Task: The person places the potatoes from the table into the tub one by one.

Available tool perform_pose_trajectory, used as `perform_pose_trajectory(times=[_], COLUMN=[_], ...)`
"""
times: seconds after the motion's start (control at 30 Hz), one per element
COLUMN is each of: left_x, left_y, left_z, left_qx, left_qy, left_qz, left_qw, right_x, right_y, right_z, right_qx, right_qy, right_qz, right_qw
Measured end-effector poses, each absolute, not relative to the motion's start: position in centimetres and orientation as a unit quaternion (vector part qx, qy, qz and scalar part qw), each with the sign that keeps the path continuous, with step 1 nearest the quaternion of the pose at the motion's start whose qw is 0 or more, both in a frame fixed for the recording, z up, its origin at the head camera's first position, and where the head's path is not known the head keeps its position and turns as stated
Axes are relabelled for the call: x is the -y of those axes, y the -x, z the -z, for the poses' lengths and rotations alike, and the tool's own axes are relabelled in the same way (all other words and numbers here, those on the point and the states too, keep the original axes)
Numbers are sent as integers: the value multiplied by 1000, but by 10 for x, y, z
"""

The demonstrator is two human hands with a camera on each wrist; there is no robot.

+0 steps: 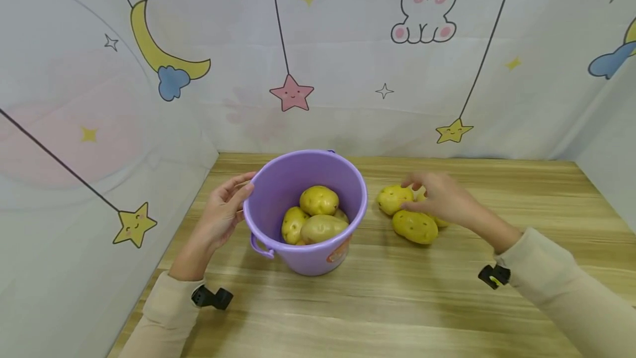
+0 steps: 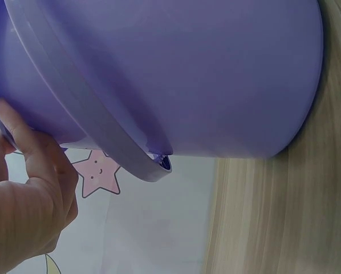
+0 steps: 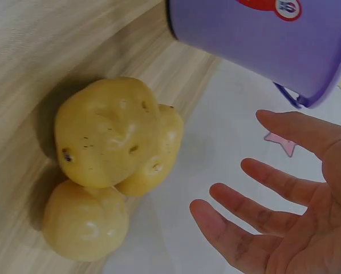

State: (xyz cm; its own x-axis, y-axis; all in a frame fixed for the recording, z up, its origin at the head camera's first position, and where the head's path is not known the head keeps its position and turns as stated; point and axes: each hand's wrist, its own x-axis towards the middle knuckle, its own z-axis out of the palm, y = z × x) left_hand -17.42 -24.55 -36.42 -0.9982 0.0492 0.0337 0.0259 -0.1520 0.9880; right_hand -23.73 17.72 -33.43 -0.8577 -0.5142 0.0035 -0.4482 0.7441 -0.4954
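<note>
A purple bucket [image 1: 305,261] stands on the table, tilted toward me in the head view, with several yellow potatoes [image 1: 319,201] inside. My left hand [image 1: 224,211] holds its rim at the left side, thumb and fingers at the edge. In the left wrist view, fingers [image 2: 31,145] lie against the bucket wall [image 2: 227,68] near the rim. My right hand [image 1: 439,198] hovers over a small group of loose potatoes [image 1: 415,227] right of the bucket. Its fingers [image 3: 262,211] are spread and hold nothing; the potatoes [image 3: 108,134] lie apart from them in the right wrist view.
The wooden table [image 1: 377,308] stretches in front of and to the right of the bucket. A white cloth backdrop [image 1: 348,59] with printed stars, a moon and a rabbit rises behind and at both sides. The bucket's handle [image 2: 96,114] hangs down along its outside.
</note>
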Motion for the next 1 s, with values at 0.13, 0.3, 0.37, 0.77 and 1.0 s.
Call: perform_pose_trajectory(times=[0.13,0.3,0.37,0.77,1.0], left_x=[245,246,246,246,246], left_y=[175,174,174,175,175], left_z=[364,364,364,365,366], left_qx=[-652,-654,-654,-655,-654], left_qy=[-26,-26,-27,-28,-30], left_qz=[-758,-756,-756,-755,-756], left_qw=[7,7,7,6,6], right_x=[-178,-179,-178,-179,-178], right_y=[235,235,236,234,229], right_z=[342,349,351,373,383], right_qx=[-933,-935,-935,-936,-943], right_qy=[266,264,261,263,262], right_qz=[236,224,224,210,180], right_qw=[64,73,84,103,97])
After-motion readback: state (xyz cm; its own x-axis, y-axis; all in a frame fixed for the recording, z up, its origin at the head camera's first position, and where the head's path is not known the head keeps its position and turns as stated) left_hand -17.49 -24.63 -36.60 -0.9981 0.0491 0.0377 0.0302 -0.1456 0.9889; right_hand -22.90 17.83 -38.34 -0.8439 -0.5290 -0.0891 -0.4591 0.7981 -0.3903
